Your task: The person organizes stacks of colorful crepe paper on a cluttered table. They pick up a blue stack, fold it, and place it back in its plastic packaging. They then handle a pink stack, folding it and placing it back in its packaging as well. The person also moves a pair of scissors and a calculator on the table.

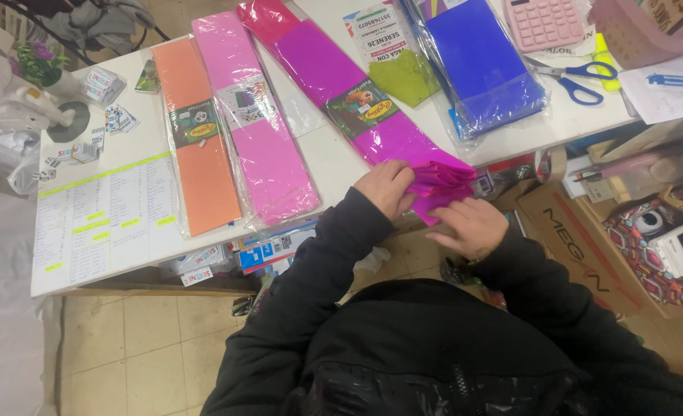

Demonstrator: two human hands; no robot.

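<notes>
Both hands, left hand point(388, 187) and right hand point(472, 226), are closed on the magenta crepe paper point(438, 183) at the desk point(322, 158) edge, centre frame (light, soft, tearable; best pinched along its folds).

orange paper pack point(197, 146), blue-handled scissors point(580, 79), pink calculator point(543, 21)

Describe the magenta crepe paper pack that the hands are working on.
The magenta crepe paper pack is a long, flat strip in clear plastic wrap with a printed label band mid-length. It lies diagonally on the white table. Its near end overhangs the edge, where the paper bunches in crinkled folds between the left hand and right hand.
</notes>
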